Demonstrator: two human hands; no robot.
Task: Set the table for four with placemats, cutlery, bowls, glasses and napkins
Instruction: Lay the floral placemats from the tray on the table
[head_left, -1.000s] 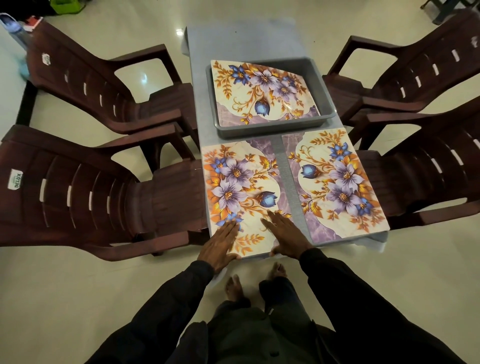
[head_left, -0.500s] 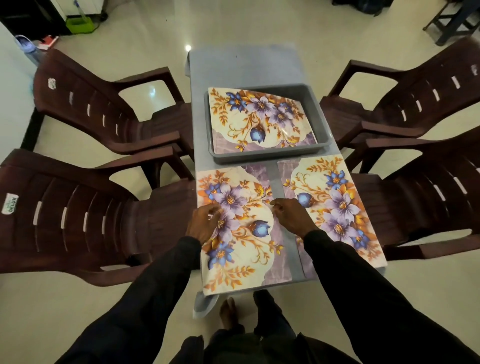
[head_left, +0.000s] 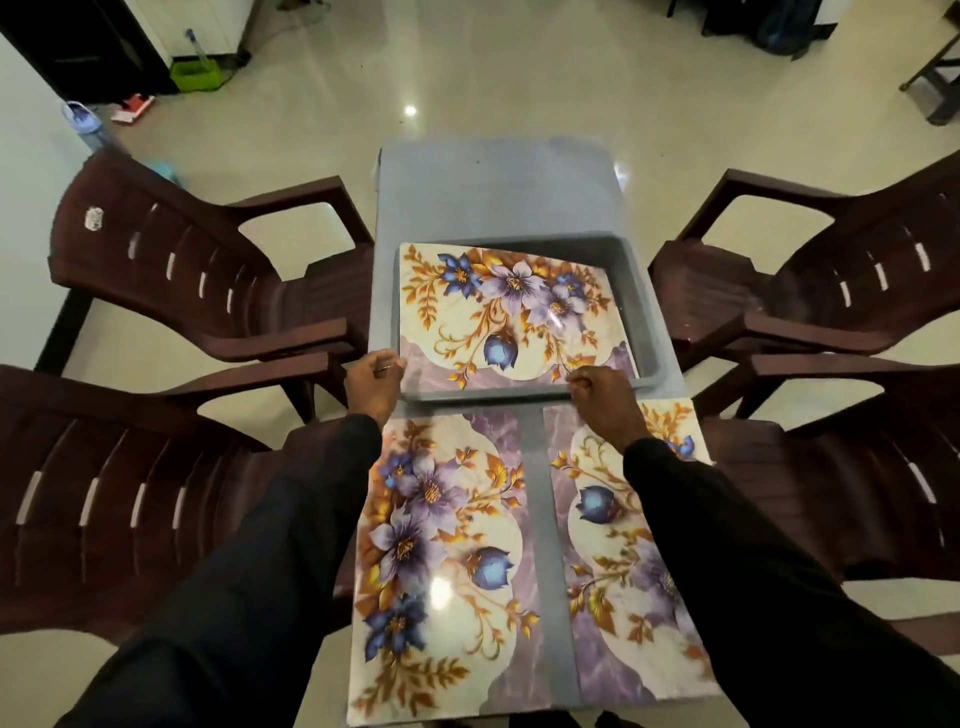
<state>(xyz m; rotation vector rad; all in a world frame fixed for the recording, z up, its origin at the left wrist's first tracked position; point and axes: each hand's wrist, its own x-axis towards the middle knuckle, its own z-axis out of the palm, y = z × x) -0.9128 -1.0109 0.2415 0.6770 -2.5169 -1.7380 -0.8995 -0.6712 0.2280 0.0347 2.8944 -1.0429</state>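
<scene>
Head view: one grey table (head_left: 498, 187), four brown chairs (head_left: 197, 291) set two to each side of it, one grey tray (head_left: 647, 312), three floral placemats and two hands in black sleeves.

The left hand (head_left: 375, 382) has its fingers curled narrow, thumb against fingertips, pinching the near left corner of the third placemat (head_left: 519, 312). The right hand (head_left: 602, 397) is likewise curled tight, its fingertips nipping that mat's near edge further right. Whether either grip also takes in the tray rim cannot be told.

Beyond the fingertips, this mat lies across the tray, tilted, glossy, with purple and blue flowers on cream and orange leaves.

Behind the knuckles, under the wrists, the left placemat (head_left: 441, 545) and right placemat (head_left: 602, 551) lie flat, side by side with a strip of table between them.
</scene>
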